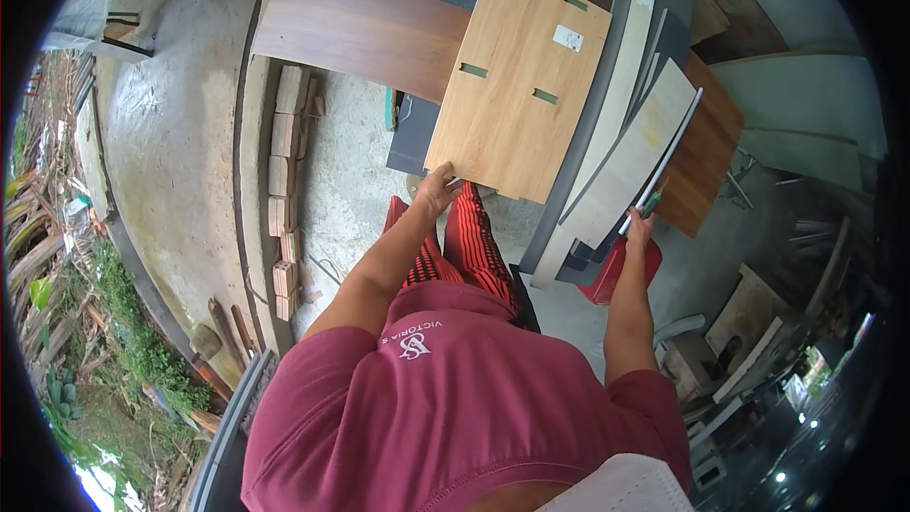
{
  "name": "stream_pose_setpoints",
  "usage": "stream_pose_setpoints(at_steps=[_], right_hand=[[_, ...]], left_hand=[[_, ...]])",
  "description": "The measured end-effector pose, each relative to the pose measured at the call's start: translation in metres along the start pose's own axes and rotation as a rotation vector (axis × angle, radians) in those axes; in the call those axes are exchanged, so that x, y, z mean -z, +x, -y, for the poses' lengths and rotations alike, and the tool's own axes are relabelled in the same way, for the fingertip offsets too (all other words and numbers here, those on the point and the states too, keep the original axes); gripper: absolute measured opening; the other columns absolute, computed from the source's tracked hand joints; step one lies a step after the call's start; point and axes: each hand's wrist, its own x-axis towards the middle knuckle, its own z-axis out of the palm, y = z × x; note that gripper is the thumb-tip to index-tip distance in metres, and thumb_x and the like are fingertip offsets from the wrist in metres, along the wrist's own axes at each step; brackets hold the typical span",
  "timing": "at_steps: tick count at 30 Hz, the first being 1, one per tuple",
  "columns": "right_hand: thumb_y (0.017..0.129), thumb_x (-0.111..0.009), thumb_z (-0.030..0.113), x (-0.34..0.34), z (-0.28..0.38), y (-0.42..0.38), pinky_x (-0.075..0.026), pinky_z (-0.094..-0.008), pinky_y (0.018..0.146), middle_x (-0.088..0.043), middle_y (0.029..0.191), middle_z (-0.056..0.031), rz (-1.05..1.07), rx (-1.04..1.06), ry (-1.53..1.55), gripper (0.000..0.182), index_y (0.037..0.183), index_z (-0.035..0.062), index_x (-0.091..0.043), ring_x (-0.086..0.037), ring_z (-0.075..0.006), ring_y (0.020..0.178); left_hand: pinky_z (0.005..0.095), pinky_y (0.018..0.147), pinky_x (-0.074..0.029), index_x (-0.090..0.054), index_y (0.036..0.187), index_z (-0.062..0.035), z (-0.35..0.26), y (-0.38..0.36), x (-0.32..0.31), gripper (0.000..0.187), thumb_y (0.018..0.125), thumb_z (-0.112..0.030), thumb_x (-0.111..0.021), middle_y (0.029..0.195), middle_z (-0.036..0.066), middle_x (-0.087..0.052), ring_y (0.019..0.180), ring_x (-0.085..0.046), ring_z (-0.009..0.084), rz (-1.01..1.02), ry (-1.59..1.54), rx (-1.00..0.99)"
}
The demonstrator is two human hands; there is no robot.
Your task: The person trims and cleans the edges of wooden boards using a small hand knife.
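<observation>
My left hand (438, 190) grips the near left corner of a light wood panel (517, 85), which has several rectangular slots and a white label. Under its left side lies a brown wood board (360, 33) on dark grey panels (413, 137). My right hand (641, 226) is closed at the lower end of a long thin pale strip (675, 137), near a small green item (652, 201); its exact grip is too small to make out. Left of that strip leans a whitish board (645, 137). A red container (621, 273) is beside and below my right hand.
Long white and grey boards (621, 85) stand right of the light panel, with a darker brown board (706, 147) beyond. Stacked bricks (284, 156) line a concrete ledge at left. Scrap pieces (735, 322) lie at lower right, and plants (128, 313) grow at far left.
</observation>
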Motion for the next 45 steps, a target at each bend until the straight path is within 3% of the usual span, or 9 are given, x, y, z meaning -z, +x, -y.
stream_pose_setpoints(at_steps=[8,10,16,23,27,28,29,39,45], right_hand=[[0.077,-0.058,0.008,0.013,-0.004,0.005,-0.044,-0.0233,0.058,-0.052,0.078,-0.0041,-0.039,0.102,-0.121,0.021,0.096,0.0043,-0.05,-0.054,-0.0131,0.065],[0.077,-0.058,0.011,0.013,0.015,-0.006,-0.043,-0.0248,0.062,-0.052,0.079,-0.0033,-0.013,-0.2,-0.058,0.019,0.094,0.0066,-0.051,-0.052,-0.0136,0.07],[0.077,-0.059,0.012,0.007,0.008,-0.008,-0.041,-0.0252,0.057,-0.053,0.077,-0.0023,-0.14,0.002,-0.101,0.017,0.091,0.0054,-0.052,-0.05,-0.0127,0.063],[0.078,-0.059,0.014,0.007,0.032,-0.051,-0.043,-0.0262,0.059,-0.055,0.084,-0.0044,-0.112,-0.065,0.007,0.02,0.093,0.0041,-0.052,-0.053,-0.0145,0.069],[0.078,-0.06,0.014,0.014,0.024,-0.074,-0.043,-0.026,0.058,-0.056,0.081,-0.005,-0.168,0.073,0.057,0.02,0.093,0.0024,-0.052,-0.053,-0.0142,0.068],[0.078,-0.06,0.014,0.017,0.024,-0.081,-0.044,-0.0258,0.059,-0.056,0.083,-0.0059,-0.144,0.075,0.062,0.02,0.093,0.0021,-0.052,-0.054,-0.0142,0.069],[0.078,-0.059,0.014,0.018,0.022,-0.09,-0.044,-0.0257,0.06,-0.057,0.084,-0.0068,-0.119,0.07,0.063,0.02,0.093,0.0018,-0.052,-0.055,-0.0142,0.07],[0.08,-0.059,0.016,0.006,0.019,-0.143,-0.045,-0.0242,0.06,-0.056,0.083,-0.0053,-0.054,0.116,0.103,0.019,0.091,0.005,-0.048,-0.059,-0.0138,0.071],[0.08,-0.059,0.016,-0.003,0.047,-0.163,-0.044,-0.0243,0.062,-0.055,0.078,-0.0047,-0.048,0.138,0.136,0.018,0.089,0.0042,-0.048,-0.058,-0.0139,0.069]], left_hand=[[0.0423,0.085,-0.038,-0.033,0.121,-0.0049,0.002,0.005,-0.004,0.053,0.078,-0.023,-0.058,0.119,0.017,-0.037,0.102,-0.046,0.0315,-0.049,-0.082,0.002],[0.0422,0.085,-0.038,-0.033,0.12,-0.0051,0.001,0.004,-0.005,0.052,0.078,-0.023,-0.058,0.119,0.017,-0.037,0.102,-0.046,0.0312,-0.056,-0.101,0.004],[0.0422,0.081,-0.041,-0.035,0.118,-0.0045,0.005,0.006,0.001,0.052,0.077,-0.025,-0.059,0.118,0.017,-0.038,0.102,-0.045,0.0305,0.007,-0.109,0.002],[0.0376,0.077,-0.04,-0.043,0.111,-0.0104,0.0,-0.007,0.002,0.059,0.069,-0.045,-0.066,0.106,0.01,-0.044,0.091,-0.046,0.0233,0.069,-0.028,-0.061],[0.0311,0.069,-0.039,-0.049,0.1,-0.0165,-0.019,-0.02,0.005,0.058,0.062,-0.056,-0.067,0.088,0.004,-0.049,0.076,-0.045,0.0169,0.101,0.081,-0.136],[0.0291,0.066,-0.039,-0.05,0.1,-0.0171,-0.027,-0.019,0.008,0.052,0.067,-0.055,-0.063,0.089,0.003,-0.051,0.073,-0.046,0.0151,0.153,0.117,-0.147],[0.0282,0.061,-0.042,-0.05,0.097,-0.0133,-0.034,-0.017,0.011,0.052,0.068,-0.054,-0.063,0.077,0.002,-0.049,0.068,-0.048,0.0155,0.241,0.136,-0.251],[0.0336,0.061,-0.051,-0.051,0.101,0.0027,-0.131,-0.138,-0.071,0.051,0.074,-0.038,-0.064,0.088,0.012,-0.056,0.074,-0.059,0.0206,0.149,0.243,-0.847],[0.0273,0.05,-0.039,-0.058,0.085,0.0039,-0.179,-0.218,-0.154,0.034,0.075,-0.028,-0.064,0.07,0.006,-0.056,0.061,-0.048,0.0109,0.161,0.518,-1.191]])
